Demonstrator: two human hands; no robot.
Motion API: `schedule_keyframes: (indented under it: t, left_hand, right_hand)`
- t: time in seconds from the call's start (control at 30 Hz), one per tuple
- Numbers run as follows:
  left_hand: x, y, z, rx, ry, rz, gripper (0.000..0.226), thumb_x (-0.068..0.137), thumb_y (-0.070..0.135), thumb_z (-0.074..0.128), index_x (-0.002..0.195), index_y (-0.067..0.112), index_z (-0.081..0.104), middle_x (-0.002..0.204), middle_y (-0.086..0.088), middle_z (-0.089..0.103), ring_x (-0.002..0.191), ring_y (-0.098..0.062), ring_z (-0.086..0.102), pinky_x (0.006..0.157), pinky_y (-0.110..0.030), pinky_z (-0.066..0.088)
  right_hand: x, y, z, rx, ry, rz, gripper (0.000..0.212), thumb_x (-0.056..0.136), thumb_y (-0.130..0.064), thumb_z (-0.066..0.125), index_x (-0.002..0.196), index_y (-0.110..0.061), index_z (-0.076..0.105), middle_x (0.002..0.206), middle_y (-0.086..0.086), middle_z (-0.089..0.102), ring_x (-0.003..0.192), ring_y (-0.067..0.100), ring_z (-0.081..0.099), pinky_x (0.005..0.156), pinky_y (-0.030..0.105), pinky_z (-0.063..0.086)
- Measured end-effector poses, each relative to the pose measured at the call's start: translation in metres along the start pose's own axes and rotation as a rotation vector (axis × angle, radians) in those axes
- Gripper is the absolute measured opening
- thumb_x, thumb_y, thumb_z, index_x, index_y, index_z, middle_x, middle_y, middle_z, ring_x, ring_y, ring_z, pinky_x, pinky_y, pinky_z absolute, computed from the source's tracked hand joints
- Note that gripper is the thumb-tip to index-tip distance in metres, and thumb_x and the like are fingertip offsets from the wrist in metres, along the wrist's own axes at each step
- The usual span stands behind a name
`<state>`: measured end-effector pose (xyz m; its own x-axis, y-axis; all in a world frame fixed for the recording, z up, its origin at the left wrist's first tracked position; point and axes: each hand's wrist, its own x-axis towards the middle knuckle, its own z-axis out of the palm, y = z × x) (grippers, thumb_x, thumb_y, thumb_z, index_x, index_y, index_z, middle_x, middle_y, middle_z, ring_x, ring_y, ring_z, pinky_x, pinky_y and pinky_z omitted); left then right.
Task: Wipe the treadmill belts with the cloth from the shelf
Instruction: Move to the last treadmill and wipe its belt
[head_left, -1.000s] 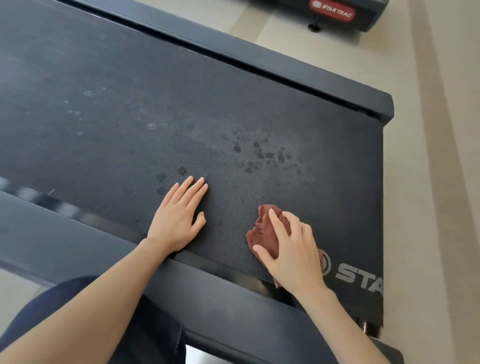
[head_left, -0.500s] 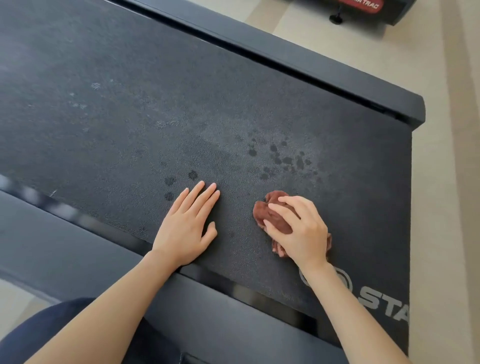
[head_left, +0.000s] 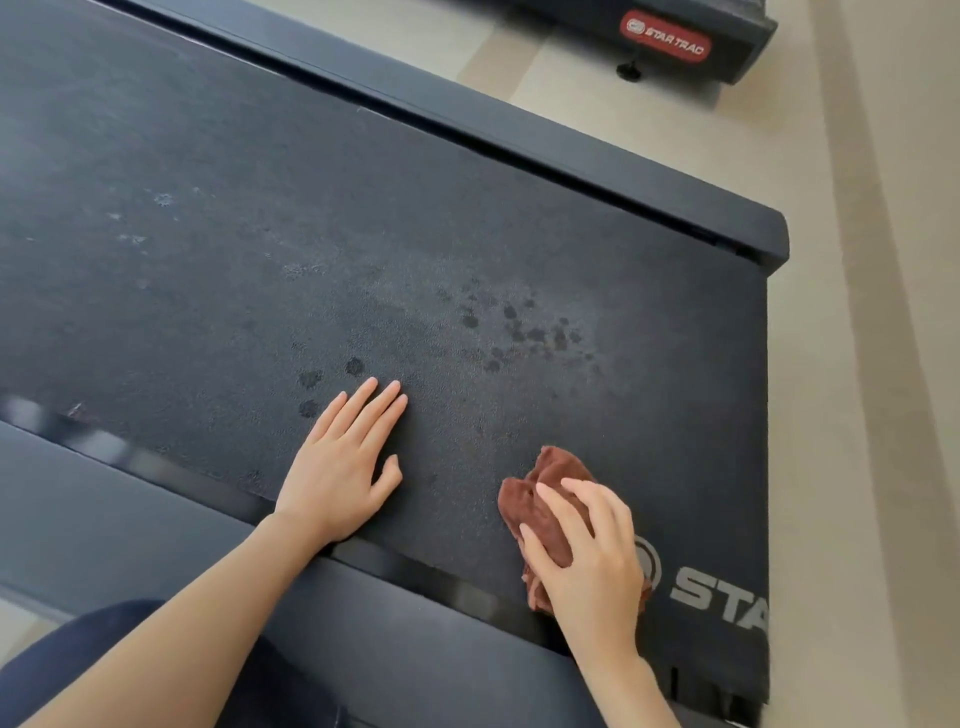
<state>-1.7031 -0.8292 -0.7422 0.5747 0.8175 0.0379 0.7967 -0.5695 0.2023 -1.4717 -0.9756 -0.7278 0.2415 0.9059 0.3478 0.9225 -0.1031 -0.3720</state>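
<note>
Under the right hand (head_left: 592, 564) — the cloth (head_left: 551, 480), left hand (head_left: 337, 467) apart.

Belt: dark, textured treadmill belt (head_left: 519, 234), white lettering (head_left: 717, 597) near its end.
On it: crumpled brown cloth (head_left: 545, 493) gripped by the right hand (head_left: 592, 556); left hand (head_left: 340, 467) flat; dark spots (head_left: 524, 332).
Below: beige floor (head_left: 857, 415).
</note>
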Motion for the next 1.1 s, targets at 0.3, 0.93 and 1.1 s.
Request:
schedule_keyframes:
  t: [0.3, 0.93, 1.1]
  left_hand:
    - [0.001, -0.001, 0.0, -0.035, 0.002, 0.002, 0.061, 0.088, 0.036, 0.033, 0.144, 0.01, 0.038, 0.154, -0.001, 0.03, 0.144, -0.021, 0.018, 0.117, -0.041, 0.013]
    - [0.003, 0.002, -0.008, 0.0, -0.04, -0.02, 0.062, 0.087, 0.036, 0.035, 0.143, 0.01, 0.041, 0.153, -0.001, 0.031, 0.143, -0.021, 0.021, 0.116, -0.042, 0.017]
    - [0.002, 0.002, -0.007, -0.024, -0.027, -0.018, 0.062, 0.086, 0.035, 0.037, 0.142, 0.01, 0.042, 0.152, -0.002, 0.032, 0.143, -0.022, 0.022, 0.115, -0.044, 0.019]
  right_hand:
    - [0.114, 0.045, 0.04, -0.087, 0.144, 0.093, 0.031, 0.076, -0.03, 0.074, 0.105, -0.019, 0.071, 0.106, 0.002, 0.063, 0.102, 0.022, 0.052, 0.069, 0.031, 0.048]
    - [0.09, 0.006, 0.039, -0.034, 0.07, -0.052, 0.019, 0.078, -0.025, 0.07, 0.094, -0.015, 0.071, 0.102, 0.002, 0.064, 0.1, 0.023, 0.053, 0.084, 0.034, 0.051]
    - [0.057, -0.001, 0.03, -0.045, 0.055, -0.144, 0.019, 0.075, -0.027, 0.067, 0.091, -0.018, 0.073, 0.098, 0.003, 0.064, 0.094, 0.023, 0.056, 0.078, 0.035, 0.052]
